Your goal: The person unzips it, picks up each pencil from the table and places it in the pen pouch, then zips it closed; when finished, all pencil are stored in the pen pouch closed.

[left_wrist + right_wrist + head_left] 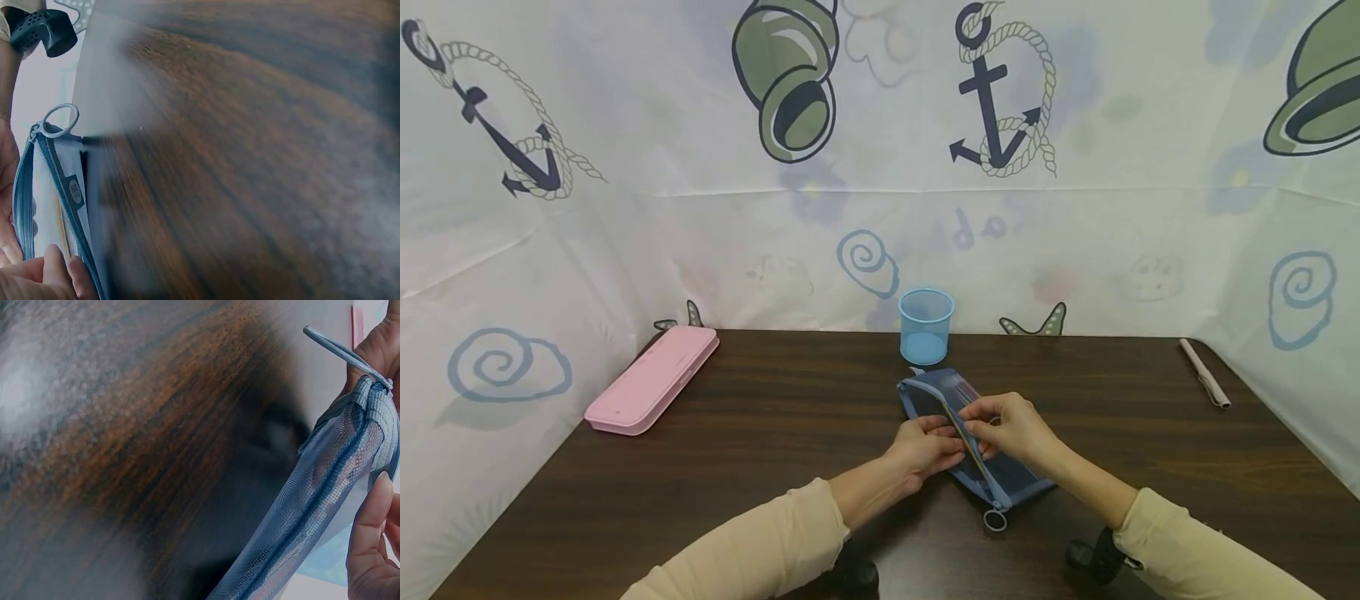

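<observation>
A blue mesh zip pouch (1026, 482) lies slantwise on the table, its zip parted along the length. A ring pull (995, 521) hangs at the zip's near end. My left hand (925, 448) grips the pouch's left edge, fingers at the opening. From the other side my right hand (1011, 427) pinches the right edge of the opening between thumb and fingers. A thin yellowish strip (64, 228) shows inside the opening in the left wrist view. The right wrist view shows the mesh side (312, 500) close up, with the right fingertips at the zip edge.
A translucent blue cup (925, 333) stands just beyond the pouch's far end. A closed pink pencil case (655, 377) lies at the left back edge. At the far right is a slim whitish stick-like thing (1205, 375). Patterned cloth (1120, 233) hangs around the table's back and sides.
</observation>
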The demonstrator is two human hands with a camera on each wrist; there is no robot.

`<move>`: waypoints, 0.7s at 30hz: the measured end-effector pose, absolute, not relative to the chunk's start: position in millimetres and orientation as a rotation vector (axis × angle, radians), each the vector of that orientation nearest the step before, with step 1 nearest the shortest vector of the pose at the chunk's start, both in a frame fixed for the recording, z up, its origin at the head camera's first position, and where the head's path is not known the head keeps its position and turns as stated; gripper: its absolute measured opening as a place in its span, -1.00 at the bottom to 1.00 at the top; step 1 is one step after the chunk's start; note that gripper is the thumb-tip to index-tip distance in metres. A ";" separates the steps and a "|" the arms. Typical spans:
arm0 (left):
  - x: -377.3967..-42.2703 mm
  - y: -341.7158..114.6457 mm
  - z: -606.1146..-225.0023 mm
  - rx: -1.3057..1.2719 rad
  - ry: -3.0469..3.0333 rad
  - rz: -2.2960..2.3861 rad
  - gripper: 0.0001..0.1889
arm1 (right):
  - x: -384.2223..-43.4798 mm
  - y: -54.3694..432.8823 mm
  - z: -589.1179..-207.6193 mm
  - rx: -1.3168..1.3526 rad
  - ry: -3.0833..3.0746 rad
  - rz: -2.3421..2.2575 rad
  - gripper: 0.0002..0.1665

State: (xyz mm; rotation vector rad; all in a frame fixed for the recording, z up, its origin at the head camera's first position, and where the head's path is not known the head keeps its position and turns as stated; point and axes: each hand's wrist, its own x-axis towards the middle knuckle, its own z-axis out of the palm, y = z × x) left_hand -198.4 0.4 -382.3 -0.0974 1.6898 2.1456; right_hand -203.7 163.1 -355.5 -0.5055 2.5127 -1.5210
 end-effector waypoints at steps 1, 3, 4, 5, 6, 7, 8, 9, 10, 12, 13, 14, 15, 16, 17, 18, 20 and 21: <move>-197.9 0.1 -381.9 -0.098 1.686 2.147 -0.44 | -203.6 163.4 -355.6 -0.505 2.517 -1.520 -0.81; -197.2 -1.0 -381.4 -0.091 1.680 2.148 -0.43 | -203.5 164.0 -355.5 -0.520 2.532 -1.512 -0.80; -197.1 -2.1 -381.4 -0.083 1.679 2.150 -0.43 | -203.5 164.3 -355.4 -0.529 2.537 -1.510 -0.80; -196.9 -3.3 -381.1 -0.077 1.683 2.146 -0.44 | -203.5 164.6 -355.3 -0.537 2.540 -1.509 -0.80; -197.0 -4.8 -380.7 -0.067 1.689 2.143 -0.46 | -203.5 164.9 -355.3 -0.547 2.543 -1.508 -0.79; -197.4 -6.6 -379.9 -0.059 1.697 2.139 -0.48 | -203.4 165.1 -355.1 -0.559 2.547 -1.505 -0.79; -198.2 -8.8 -379.5 -0.045 1.709 2.135 -0.51 | -203.3 165.3 -355.0 -0.570 2.550 -1.505 -0.79; -199.3 -11.4 -378.9 -0.030 1.728 2.131 -0.54 | -203.2 165.4 -354.8 -0.575 2.549 -1.508 -0.79; -201.0 -14.2 -378.3 -0.015 1.748 2.128 -0.57 | -203.1 165.7 -354.7 -0.580 2.548 -1.508 -0.79; -205.7 -20.4 -376.0 0.003 1.811 2.120 -0.64 | -202.9 166.2 -354.4 -0.583 2.552 -1.506 -0.79; -209.2 -24.1 -374.7 0.005 1.847 2.120 -0.66 | -202.9 166.5 -354.3 -0.581 2.555 -1.502 -0.80; -212.9 -28.0 -373.3 0.005 1.892 2.123 -0.68 | -203.3 167.0 -354.4 -0.588 2.558 -1.497 -0.80; -218.1 -32.1 -372.6 -0.004 1.941 2.127 -0.69 | -203.6 167.7 -354.4 -0.585 2.562 -1.492 -0.80; -223.7 -36.4 -371.6 -0.016 1.995 2.135 -0.70 | -203.8 168.3 -354.5 -0.583 2.567 -1.483 -0.81; -229.1 -41.0 -370.3 -0.034 2.053 2.137 -0.71 | -203.9 168.9 -354.5 -0.581 2.573 -1.476 -0.81; -235.1 -45.5 -369.5 -0.051 2.111 2.136 -0.72 | -203.9 169.5 -354.6 -0.579 2.577 -1.467 -0.81; -246.7 -54.0 -369.0 -0.062 2.241 2.102 -0.74 | -204.0 170.6 -355.0 -0.584 2.585 -1.455 -0.82; -252.3 -57.6 -369.3 -0.060 2.303 2.068 -0.74 | -203.6 171.0 -355.2 -0.580 2.587 -1.447 -0.82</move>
